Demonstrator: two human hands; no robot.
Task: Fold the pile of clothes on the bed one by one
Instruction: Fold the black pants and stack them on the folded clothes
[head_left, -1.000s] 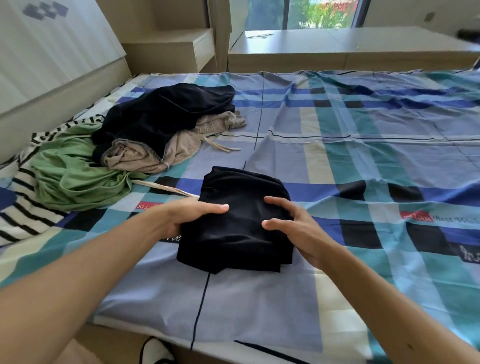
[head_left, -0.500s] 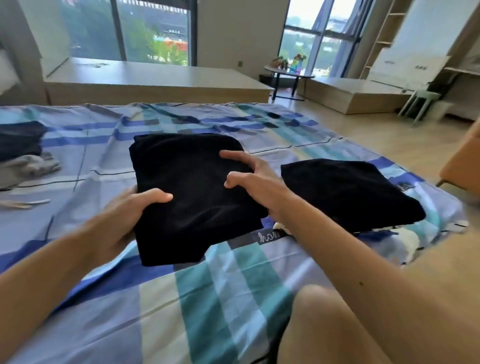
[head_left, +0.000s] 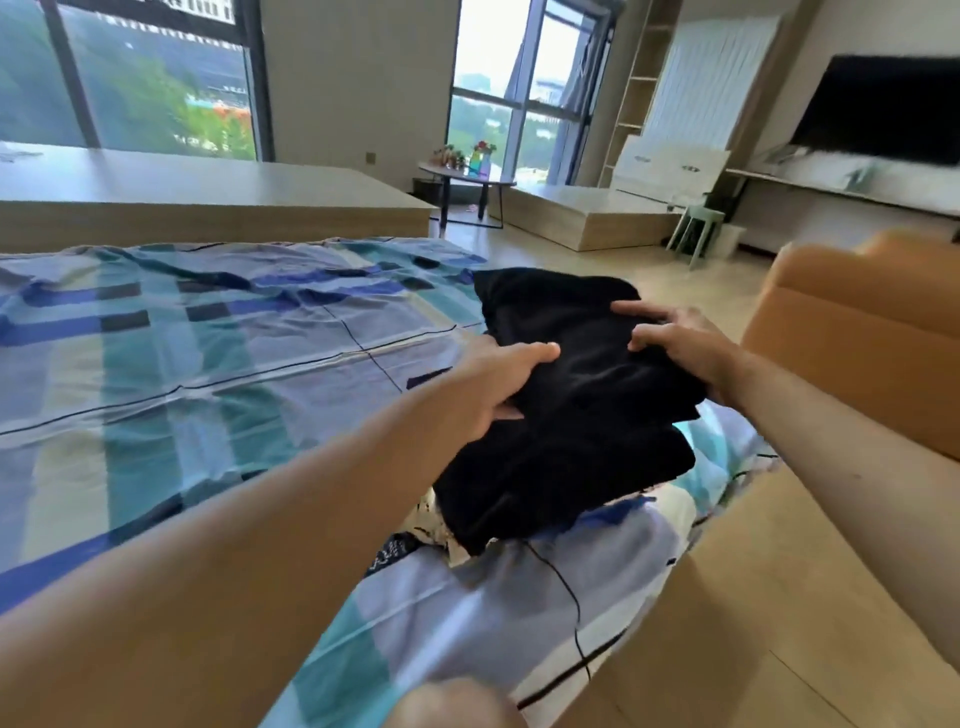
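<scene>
I've swung the folded black garment (head_left: 582, 358) over the stacked black garment (head_left: 561, 483) at two o'clock on the bed (head_left: 208, 364); left hand (head_left: 493, 387) and right hand (head_left: 685, 348) grip its sides, keeping folds together.

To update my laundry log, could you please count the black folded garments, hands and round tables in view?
Black folded garments: 2, the held garment and the lower garment
Hands: 2, left hand and right hand
Round table: 1
Total: 5
</scene>
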